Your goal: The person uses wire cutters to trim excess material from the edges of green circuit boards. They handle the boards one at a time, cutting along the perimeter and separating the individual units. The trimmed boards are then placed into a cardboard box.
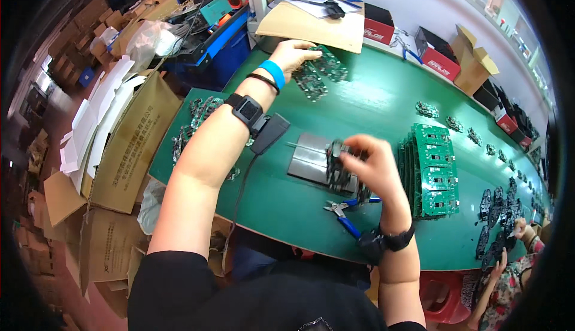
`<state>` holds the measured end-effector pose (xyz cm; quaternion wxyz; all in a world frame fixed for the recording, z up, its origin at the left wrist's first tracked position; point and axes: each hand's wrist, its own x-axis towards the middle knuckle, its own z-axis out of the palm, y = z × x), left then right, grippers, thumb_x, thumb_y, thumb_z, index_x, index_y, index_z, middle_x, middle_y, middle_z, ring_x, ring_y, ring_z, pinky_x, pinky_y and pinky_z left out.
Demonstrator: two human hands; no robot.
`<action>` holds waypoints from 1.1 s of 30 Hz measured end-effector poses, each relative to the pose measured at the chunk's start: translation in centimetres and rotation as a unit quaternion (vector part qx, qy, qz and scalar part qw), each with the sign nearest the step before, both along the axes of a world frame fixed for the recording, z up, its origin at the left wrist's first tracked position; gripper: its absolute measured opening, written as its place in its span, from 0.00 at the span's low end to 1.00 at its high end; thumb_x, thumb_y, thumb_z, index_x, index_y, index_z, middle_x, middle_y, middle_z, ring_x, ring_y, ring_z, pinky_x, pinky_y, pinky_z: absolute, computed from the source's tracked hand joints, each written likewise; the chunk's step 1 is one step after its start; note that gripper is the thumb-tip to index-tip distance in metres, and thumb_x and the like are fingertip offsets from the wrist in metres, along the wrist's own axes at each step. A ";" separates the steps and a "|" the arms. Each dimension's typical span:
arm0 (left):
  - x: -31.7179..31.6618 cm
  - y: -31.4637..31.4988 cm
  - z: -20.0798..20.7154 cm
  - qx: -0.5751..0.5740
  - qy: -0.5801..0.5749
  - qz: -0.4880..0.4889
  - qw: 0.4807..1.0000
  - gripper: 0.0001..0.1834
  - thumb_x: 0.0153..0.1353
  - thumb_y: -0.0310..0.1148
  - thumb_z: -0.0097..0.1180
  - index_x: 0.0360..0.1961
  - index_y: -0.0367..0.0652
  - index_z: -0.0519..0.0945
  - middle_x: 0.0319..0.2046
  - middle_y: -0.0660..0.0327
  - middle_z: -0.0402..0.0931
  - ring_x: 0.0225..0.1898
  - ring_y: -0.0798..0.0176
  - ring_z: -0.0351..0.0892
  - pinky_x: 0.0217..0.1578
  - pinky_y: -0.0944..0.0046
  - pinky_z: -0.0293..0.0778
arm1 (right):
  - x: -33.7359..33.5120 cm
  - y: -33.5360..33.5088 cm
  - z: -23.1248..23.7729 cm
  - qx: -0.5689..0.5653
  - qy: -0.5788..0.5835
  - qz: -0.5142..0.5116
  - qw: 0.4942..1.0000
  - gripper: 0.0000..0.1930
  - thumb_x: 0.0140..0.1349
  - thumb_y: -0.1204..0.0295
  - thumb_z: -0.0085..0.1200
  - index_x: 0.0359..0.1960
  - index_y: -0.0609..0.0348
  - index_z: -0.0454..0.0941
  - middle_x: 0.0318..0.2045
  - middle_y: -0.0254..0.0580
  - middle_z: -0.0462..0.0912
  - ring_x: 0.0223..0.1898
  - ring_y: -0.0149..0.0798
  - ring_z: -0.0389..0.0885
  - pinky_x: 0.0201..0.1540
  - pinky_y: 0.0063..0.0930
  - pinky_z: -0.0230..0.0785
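At the far side of the green table point(383, 115), my left hand point(289, 57) is closed on green circuit boards point(309, 84), which hang from its fingertips. My right hand point(372, 162) is closed around a small bundle of circuit boards point(339, 172), blurred by motion, beside a grey metal plate point(305, 160). The fingers partly cover this bundle. Just below the plate lie blue-handled cutters point(344, 218), partly hidden by my right wrist. A tall stack of green circuit board panels point(437, 169) stands to the right of my right hand.
Loose boards point(203, 112) are piled under my left forearm, near a black block point(271, 134) with a cable. Small boards point(427, 109) lie in a row at the right. A co-worker's hands point(498, 265) handle dark parts there. Cardboard boxes point(129, 151) stand left; red-black boxes point(436, 52) line the back.
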<state>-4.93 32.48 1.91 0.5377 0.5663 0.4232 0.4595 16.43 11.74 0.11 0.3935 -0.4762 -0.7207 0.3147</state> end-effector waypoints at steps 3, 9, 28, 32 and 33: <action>5.2 1.7 -0.7 -0.029 0.000 -0.021 0.999 0.14 0.52 0.34 0.69 0.38 0.41 0.83 0.30 0.65 0.79 0.28 0.69 0.72 0.28 0.67 0.65 | 0.7 -1.9 0.3 -0.098 -0.001 0.037 0.995 0.11 0.51 0.72 0.61 0.33 0.67 0.80 0.24 0.45 0.81 0.27 0.30 0.78 0.32 0.27 0.71; 15.7 4.9 -6.4 -0.084 -0.001 -0.019 0.996 0.13 0.49 0.35 0.72 0.27 0.42 0.79 0.22 0.66 0.73 0.23 0.70 0.67 0.25 0.66 0.64 | 1.8 -2.3 -1.6 -0.120 0.026 0.125 0.985 0.13 0.50 0.71 0.62 0.35 0.66 0.78 0.25 0.47 0.80 0.28 0.36 0.79 0.34 0.30 0.72; 13.6 12.5 -11.4 -0.005 0.066 0.288 0.955 0.25 0.65 0.44 0.52 0.18 0.35 0.82 0.19 0.58 0.80 0.24 0.62 0.77 0.31 0.60 0.73 | 2.2 -1.9 -2.0 -0.186 0.090 0.070 0.976 0.10 0.54 0.72 0.60 0.36 0.66 0.79 0.22 0.35 0.78 0.23 0.23 0.72 0.25 0.21 0.65; 11.2 11.4 -10.1 0.103 0.332 0.240 0.907 0.26 0.64 0.52 0.47 0.27 0.40 0.85 0.31 0.47 0.82 0.40 0.44 0.79 0.54 0.45 0.62 | 2.3 -1.8 -1.6 -0.218 0.098 0.058 0.969 0.12 0.53 0.71 0.61 0.37 0.66 0.79 0.23 0.38 0.79 0.23 0.24 0.74 0.25 0.23 0.67; 10.3 10.9 -9.6 0.177 0.339 0.238 0.893 0.26 0.64 0.51 0.47 0.27 0.40 0.85 0.30 0.48 0.82 0.39 0.43 0.79 0.51 0.45 0.65 | 2.1 -1.7 -1.8 -0.202 0.114 0.051 0.971 0.12 0.54 0.72 0.61 0.37 0.66 0.79 0.23 0.38 0.79 0.24 0.23 0.74 0.27 0.21 0.67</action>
